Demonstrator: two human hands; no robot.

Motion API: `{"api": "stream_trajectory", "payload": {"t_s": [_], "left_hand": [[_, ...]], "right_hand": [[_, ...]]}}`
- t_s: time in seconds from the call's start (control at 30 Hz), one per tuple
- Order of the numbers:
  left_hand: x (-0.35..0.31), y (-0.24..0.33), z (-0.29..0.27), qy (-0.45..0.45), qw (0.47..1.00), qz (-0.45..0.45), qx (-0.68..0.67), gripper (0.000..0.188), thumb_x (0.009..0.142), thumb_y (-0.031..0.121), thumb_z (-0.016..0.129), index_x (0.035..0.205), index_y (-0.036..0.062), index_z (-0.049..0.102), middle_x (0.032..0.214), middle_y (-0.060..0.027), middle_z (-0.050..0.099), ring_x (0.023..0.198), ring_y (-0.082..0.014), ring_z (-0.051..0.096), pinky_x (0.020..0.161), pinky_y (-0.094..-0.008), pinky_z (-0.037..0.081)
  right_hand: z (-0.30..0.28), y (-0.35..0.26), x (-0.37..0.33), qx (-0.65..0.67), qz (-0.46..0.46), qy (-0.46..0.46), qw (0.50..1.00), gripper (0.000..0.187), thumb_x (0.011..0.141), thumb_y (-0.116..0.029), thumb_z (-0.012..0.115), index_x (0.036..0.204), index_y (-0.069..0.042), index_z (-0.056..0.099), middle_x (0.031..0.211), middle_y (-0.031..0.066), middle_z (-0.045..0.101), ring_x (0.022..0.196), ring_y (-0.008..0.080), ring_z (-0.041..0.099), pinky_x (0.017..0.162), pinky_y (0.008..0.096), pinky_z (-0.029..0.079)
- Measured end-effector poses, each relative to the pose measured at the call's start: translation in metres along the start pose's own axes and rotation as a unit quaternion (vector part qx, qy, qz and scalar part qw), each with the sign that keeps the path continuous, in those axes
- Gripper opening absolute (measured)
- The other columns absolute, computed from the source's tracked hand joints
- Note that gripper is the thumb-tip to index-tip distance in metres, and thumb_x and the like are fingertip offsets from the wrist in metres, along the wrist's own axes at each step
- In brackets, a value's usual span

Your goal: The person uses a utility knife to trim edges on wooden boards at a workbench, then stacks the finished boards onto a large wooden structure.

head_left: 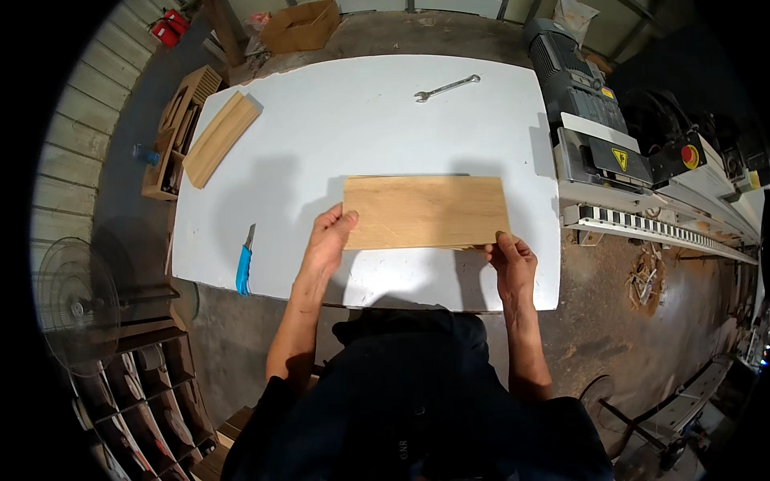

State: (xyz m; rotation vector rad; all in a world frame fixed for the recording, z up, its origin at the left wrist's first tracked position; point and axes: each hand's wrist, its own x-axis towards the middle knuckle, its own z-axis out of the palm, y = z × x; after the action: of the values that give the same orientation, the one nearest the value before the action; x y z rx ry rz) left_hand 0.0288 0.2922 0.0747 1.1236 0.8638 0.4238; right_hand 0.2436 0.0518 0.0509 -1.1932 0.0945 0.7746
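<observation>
Between my two hands is a light brown wooden board (425,212), with edges of other thin boards showing just beneath it. My left hand (330,235) grips its left end, the thumb on the top face. At the near right corner my right hand (511,255) pinches the board, thumb on top and fingers curled under. Whether the boards rest on the white table (353,112) or are lifted off it I cannot tell. Left of my left hand lies a blue-handled utility knife (245,263), its blade out and pointing away from me.
Another stack of wooden boards (222,138) lies at the table's far left. A combination wrench (447,88) is near the back edge. Machinery with a grey motor (559,60) stands along the right side. A wooden crate (160,156) and a fan (78,308) stand on the left.
</observation>
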Motion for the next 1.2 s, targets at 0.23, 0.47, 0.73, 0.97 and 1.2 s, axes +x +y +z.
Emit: {"api": "stream_trajectory", "payload": {"t_s": [0.23,0.47,0.73,0.97,1.2], "left_hand": [[0.023,-0.024,-0.024,0.195,0.915,0.095,0.339,0.048,0.092,0.024,0.058,0.129,-0.0047,0.051,0.109,-0.0099,0.063,0.097,-0.0152,0.057,0.087,-0.0278,0.044],[0.027,-0.025,-0.007,0.074,0.985,-0.016,0.156,0.044,0.09,0.028,0.06,0.118,-0.0058,0.057,0.099,-0.0109,0.063,0.093,-0.0163,0.057,0.083,-0.0295,0.044],[0.042,-0.002,-0.011,0.044,0.98,-0.082,0.177,0.038,0.086,0.023,0.066,0.109,-0.007,0.062,0.096,-0.0139,0.066,0.085,-0.0184,0.062,0.076,-0.0314,0.049],[0.035,0.012,-0.005,0.039,0.982,-0.04,0.179,0.035,0.081,0.01,0.071,0.109,-0.0069,0.062,0.097,-0.0164,0.067,0.085,-0.0208,0.065,0.077,-0.0318,0.052],[0.017,-0.037,-0.017,0.064,0.949,0.264,0.16,0.063,0.075,-0.006,0.069,0.133,0.0011,0.044,0.121,-0.0078,0.047,0.111,-0.0171,0.055,0.09,-0.028,0.049]], "right_hand": [[-0.031,0.003,0.007,-0.431,-0.163,0.016,0.887,0.04,0.09,-0.03,0.062,0.103,0.009,0.064,0.095,0.0185,0.067,0.088,0.0227,0.064,0.072,0.0315,0.051],[0.002,0.016,0.035,-0.4,-0.176,-0.016,0.899,0.044,0.096,-0.03,0.054,0.117,0.009,0.057,0.092,0.011,0.065,0.087,0.0158,0.054,0.079,0.0312,0.045],[0.013,0.001,0.054,-0.366,-0.06,-0.079,0.925,0.043,0.093,-0.031,0.059,0.109,0.008,0.062,0.088,0.0085,0.066,0.075,0.011,0.055,0.067,0.0271,0.047],[0.026,-0.006,0.057,-0.285,-0.049,-0.096,0.952,0.039,0.08,-0.007,0.07,0.117,0.004,0.061,0.1,0.0103,0.067,0.087,0.0139,0.062,0.078,0.0275,0.05],[0.021,0.003,0.048,-0.262,-0.249,-0.135,0.922,0.072,0.074,0.009,0.071,0.138,-0.002,0.042,0.129,0.0099,0.056,0.115,0.0181,0.055,0.098,0.0296,0.044]]}}
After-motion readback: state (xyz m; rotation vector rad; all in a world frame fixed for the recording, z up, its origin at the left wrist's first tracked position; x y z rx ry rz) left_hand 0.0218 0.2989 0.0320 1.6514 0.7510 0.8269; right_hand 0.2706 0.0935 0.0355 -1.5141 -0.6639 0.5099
